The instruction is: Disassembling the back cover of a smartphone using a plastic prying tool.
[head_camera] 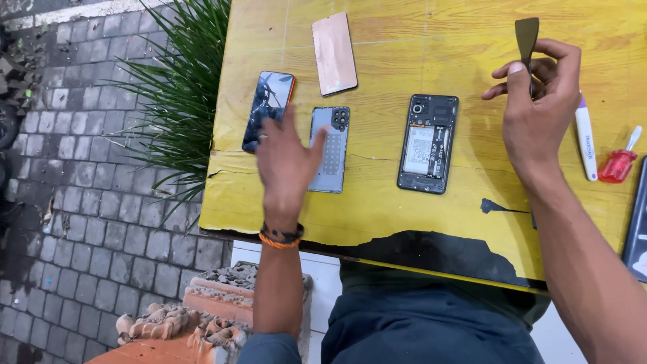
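While the left hand (286,162) hovers open over the yellow bench (377,216), the right hand (539,101) pinches a flat pry tool (526,39) upright between thumb and fingers.

Nearest the body, the left wrist carries an orange and black band (280,236); its spread fingers reach over the edge of a pale blue back cover (330,149) and lie just beside a cracked phone with an orange rim (268,111). Between the two hands lies an opened phone (428,143), back off, battery showing. By the right hand rest a white pen-like tube (586,138) and a small red-handled screwdriver (619,162). Farther off sits a copper-coloured panel (334,54). Spiky green plant leaves (185,87) overhang the paving at the left.
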